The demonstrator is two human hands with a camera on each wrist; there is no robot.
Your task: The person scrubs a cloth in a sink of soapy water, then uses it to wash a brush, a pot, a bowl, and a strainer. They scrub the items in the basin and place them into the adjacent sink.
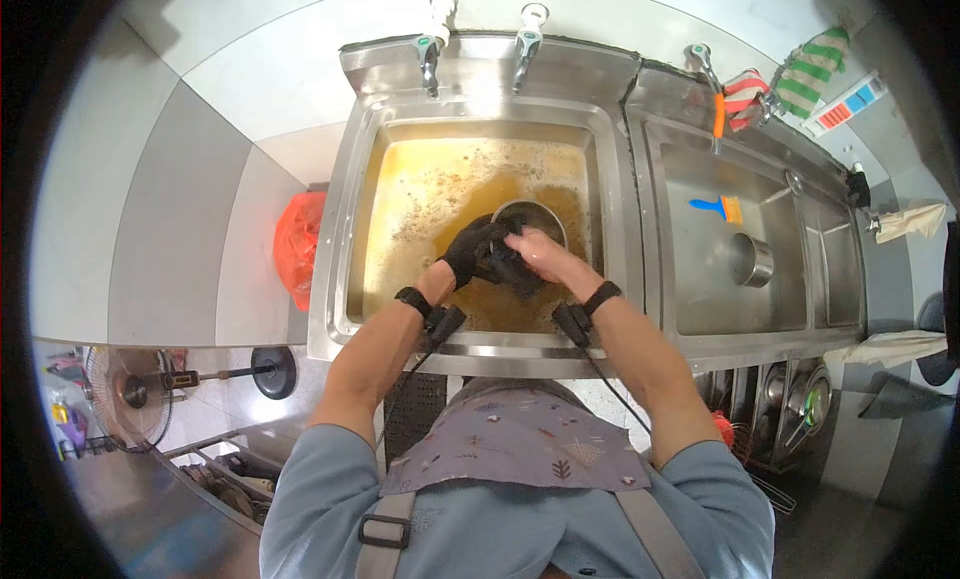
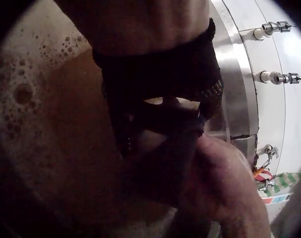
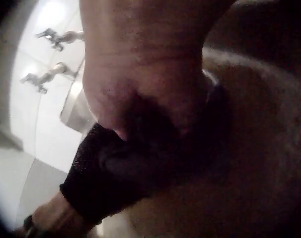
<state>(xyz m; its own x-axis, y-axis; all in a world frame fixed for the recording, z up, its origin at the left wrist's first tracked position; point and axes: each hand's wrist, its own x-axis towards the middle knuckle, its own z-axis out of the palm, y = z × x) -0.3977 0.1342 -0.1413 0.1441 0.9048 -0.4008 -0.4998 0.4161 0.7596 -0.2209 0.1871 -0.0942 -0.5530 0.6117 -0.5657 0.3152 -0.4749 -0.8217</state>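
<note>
My left hand [image 1: 470, 255] wears a black knit glove [image 3: 93, 171]. My right hand [image 1: 541, 254] is bare and meets it over the left sink basin [image 1: 420, 164]. Both hands grip a limp black cloth-like piece [image 1: 515, 276] that hangs between them; its exact kind is hard to tell in the shade. In the right wrist view, the bare right hand [image 3: 140, 99] has its fingers curled into the dark material. A round metal pot [image 1: 556, 222] lies just beyond the hands, partly hidden by them. Brownish, foamy water covers the basin floor.
Two taps [image 1: 428, 64] stand behind the left basin. The right basin [image 1: 700, 309] holds a blue-handled brush [image 1: 716, 206] and a small metal pot [image 1: 752, 260]. An orange-tipped tap [image 1: 717, 114] reaches over it, near a striped cloth [image 1: 812, 74]. A red plastic bag [image 1: 298, 247] is at left.
</note>
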